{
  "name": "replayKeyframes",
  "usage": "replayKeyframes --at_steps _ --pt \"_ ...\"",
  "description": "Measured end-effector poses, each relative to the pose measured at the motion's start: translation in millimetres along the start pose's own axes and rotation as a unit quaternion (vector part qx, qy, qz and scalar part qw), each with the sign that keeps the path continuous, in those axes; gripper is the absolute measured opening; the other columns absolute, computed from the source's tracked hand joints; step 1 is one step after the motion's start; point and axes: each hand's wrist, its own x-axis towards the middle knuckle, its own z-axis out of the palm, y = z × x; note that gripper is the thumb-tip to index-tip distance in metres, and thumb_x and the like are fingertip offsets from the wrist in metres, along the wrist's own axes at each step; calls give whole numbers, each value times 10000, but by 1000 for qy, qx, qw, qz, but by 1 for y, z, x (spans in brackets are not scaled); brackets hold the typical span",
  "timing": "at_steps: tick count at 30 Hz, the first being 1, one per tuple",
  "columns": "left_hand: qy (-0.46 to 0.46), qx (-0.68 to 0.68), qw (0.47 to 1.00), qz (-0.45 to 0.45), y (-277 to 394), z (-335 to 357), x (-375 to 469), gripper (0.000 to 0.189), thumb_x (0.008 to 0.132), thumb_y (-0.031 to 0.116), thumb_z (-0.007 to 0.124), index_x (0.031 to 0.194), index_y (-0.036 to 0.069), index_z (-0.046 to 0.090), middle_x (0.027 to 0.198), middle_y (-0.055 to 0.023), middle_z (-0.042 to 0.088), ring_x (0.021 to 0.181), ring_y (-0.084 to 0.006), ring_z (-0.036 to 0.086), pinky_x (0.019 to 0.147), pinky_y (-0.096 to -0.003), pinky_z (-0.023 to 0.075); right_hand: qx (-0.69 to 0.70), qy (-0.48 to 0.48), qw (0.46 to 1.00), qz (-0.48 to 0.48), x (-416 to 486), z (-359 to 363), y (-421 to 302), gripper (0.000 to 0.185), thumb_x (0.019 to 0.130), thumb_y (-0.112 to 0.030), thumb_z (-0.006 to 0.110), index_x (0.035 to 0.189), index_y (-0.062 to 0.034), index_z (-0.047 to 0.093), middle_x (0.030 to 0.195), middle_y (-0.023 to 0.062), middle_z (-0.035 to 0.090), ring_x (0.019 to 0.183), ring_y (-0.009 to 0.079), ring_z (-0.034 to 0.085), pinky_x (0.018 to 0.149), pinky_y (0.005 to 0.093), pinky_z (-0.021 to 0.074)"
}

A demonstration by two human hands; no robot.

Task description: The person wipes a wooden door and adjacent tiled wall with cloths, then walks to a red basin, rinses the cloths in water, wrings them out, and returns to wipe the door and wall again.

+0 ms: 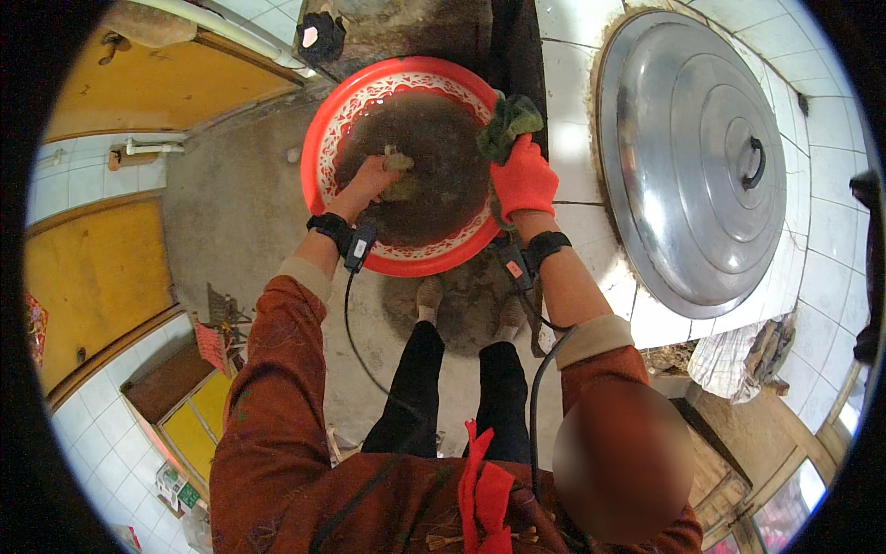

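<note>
A red plastic basin (405, 271) with a white patterned inner band holds murky brown water (443, 152). My bare left hand (370, 181) is over the basin's left part, its fingers closed on a small pale, muddy lump (398, 163) whose kind I cannot tell. At the basin's right rim is my right hand (525, 176) in a red glove, gripping a dark green cloth (511, 127). Part of a greenish thing also shows below that glove, against the rim. Both wrists wear black straps with small wired boxes.
A large metal lid (692, 166) with a black handle covers much of the white-tiled stove top (571, 166) at right. Behind the basin stands a dark, worn surface (415, 31) with a black item on its corner (320, 36). My feet are just below the basin on the concrete floor (228, 228).
</note>
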Motion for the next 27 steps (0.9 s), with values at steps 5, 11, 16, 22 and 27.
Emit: replayKeyframes --at_steps 5,11,16,22,27 --pt "189 445 867 120 4 33 -12 957 846 435 726 1564 173 150 1590 -257 56 1457 -449 166 1033 -669 365 4 -12 1000 2 0 -4 0 796 766 -407 729 1380 -4 423 1062 143 627 924 322 665 722 458 553" --pt "181 515 836 46 -6 75 2 915 816 412 744 1532 157 234 1553 -269 126 1384 -539 196 953 -722 391 10 -19 1000 5 0 -3 0 782 765 -400 725 1377 -21 419 1056 144 626 927 330 659 734 464 545" --pt "204 580 774 149 -28 65 38 670 764 251 778 1335 65 481 1392 -266 387 1230 -431 470 847 -569 518 21 -12 1000 5 -1 -3 0 714 784 -390 680 1359 -50 428 1041 143 629 932 347 647 732 481 532" --pt "285 131 948 63 -17 19 26 504 795 144 717 1245 21 527 1139 -217 589 1009 -321 619 783 -425 535 23 -12 1000 5 0 -4 1 710 785 -378 681 1357 -40 429 1024 143 631 910 345 651 717 489 531" --pt "243 74 917 308 0 6 -35 503 818 187 753 1234 -9 550 1119 -139 640 998 -244 642 840 -392 541 35 -7 999 6 0 -4 0 665 807 -375 661 1343 -50 439 1020 150 632 890 354 656 701 494 532"
